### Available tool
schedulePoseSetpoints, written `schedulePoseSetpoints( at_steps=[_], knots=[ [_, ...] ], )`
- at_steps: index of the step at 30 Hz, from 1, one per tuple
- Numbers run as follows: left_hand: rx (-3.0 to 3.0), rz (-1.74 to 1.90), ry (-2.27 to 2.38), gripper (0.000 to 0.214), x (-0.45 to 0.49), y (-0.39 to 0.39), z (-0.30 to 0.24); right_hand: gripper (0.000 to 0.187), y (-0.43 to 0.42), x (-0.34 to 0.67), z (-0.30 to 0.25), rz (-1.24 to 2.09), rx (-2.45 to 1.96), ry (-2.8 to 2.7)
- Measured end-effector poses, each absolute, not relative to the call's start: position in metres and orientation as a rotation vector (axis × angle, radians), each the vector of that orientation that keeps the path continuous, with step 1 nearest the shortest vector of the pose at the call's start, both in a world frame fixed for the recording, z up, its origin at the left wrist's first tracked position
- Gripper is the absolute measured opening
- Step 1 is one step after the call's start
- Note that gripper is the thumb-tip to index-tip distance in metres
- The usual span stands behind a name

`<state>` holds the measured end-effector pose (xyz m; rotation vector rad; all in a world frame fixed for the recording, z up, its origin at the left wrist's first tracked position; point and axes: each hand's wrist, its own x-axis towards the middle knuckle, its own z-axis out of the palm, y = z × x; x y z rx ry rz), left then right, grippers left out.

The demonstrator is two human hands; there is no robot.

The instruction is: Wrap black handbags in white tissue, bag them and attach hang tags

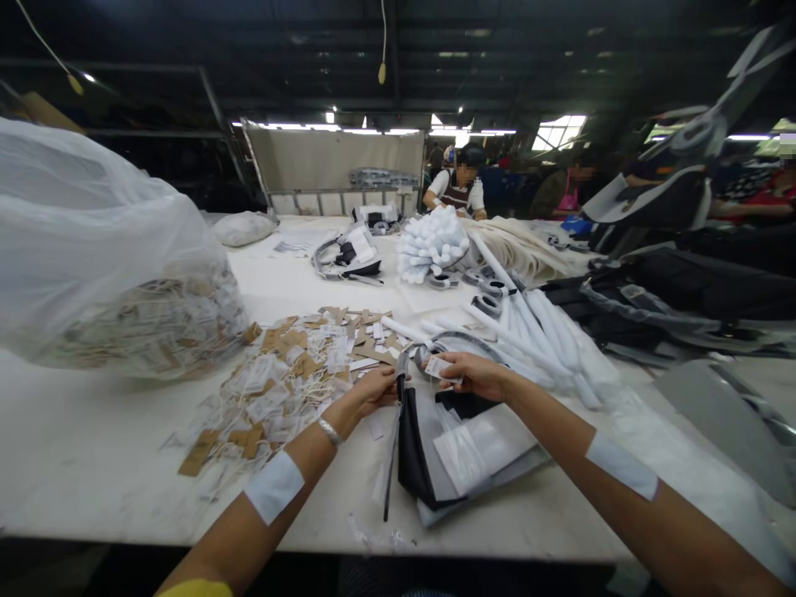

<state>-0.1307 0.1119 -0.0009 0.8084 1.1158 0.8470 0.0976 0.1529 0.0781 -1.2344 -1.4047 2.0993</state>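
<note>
A black and grey handbag [416, 452] lies on the table in front of me, with clear plastic and a white wrapped packet [478, 448] on it. Its wrapped strap [457, 337] arches up at the far side. My left hand [376, 391] is at the left base of this strap, fingers curled and closed on it. Between the thumb and fingers of my right hand [473, 375] is a small white tag [441, 370], held just above the bag by the strap. To the left spreads a loose pile of brown and white hang tags [292, 373] with strings.
A large clear plastic bag of tags [155, 315] stands at left. White foam tubes [528, 332] and a tube bundle [432, 245] lie beyond the handbag. Another handbag [351, 253] sits farther back. Black bags [696, 298] are piled at right. A co-worker [457, 186] works across the table.
</note>
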Motion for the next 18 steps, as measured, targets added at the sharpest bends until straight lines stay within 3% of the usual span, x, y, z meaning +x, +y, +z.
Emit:
schedulePoseSetpoints(
  at_steps=[10,18],
  knots=[
    [1.038,0.874,0.885,0.049,-0.127,0.113,0.010,0.037,0.162,0.090,0.070,2.389,-1.093,-1.393],
    [1.161,0.835,1.104,0.025,-0.133,0.114,0.000,0.038,0.159,0.090,0.070,2.299,-1.150,-1.407]
  ],
)
